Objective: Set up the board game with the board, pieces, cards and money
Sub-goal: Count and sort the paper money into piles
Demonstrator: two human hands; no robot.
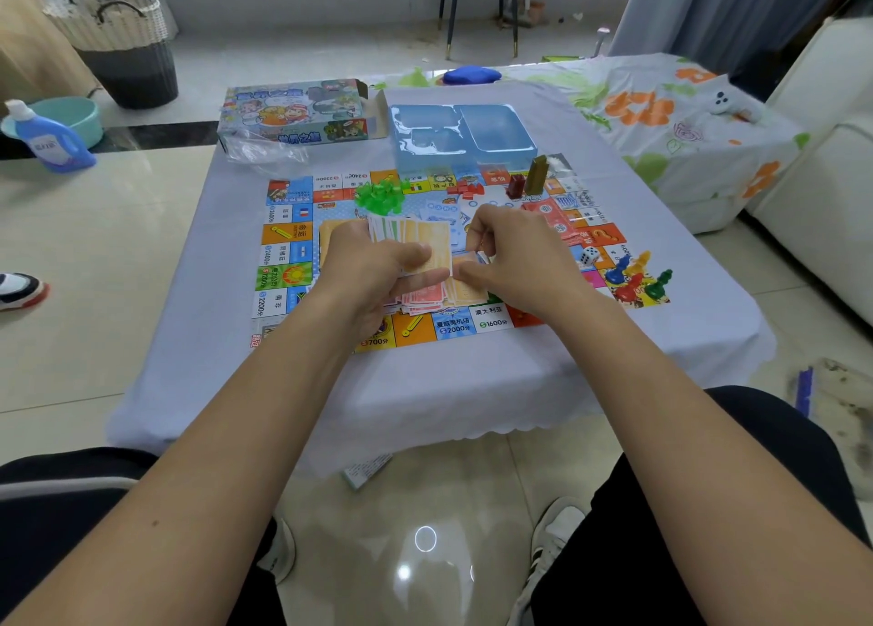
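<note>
Left hand fingers grasp a fanned stack of paper money, long axis pointing away over the board; right hand fingers pinch its near-right edge.

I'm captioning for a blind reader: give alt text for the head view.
Left hand holds a fan of paper money while the right hand pinches one note, above a colourful game board on a clothed table; pawns, a die.
</note>
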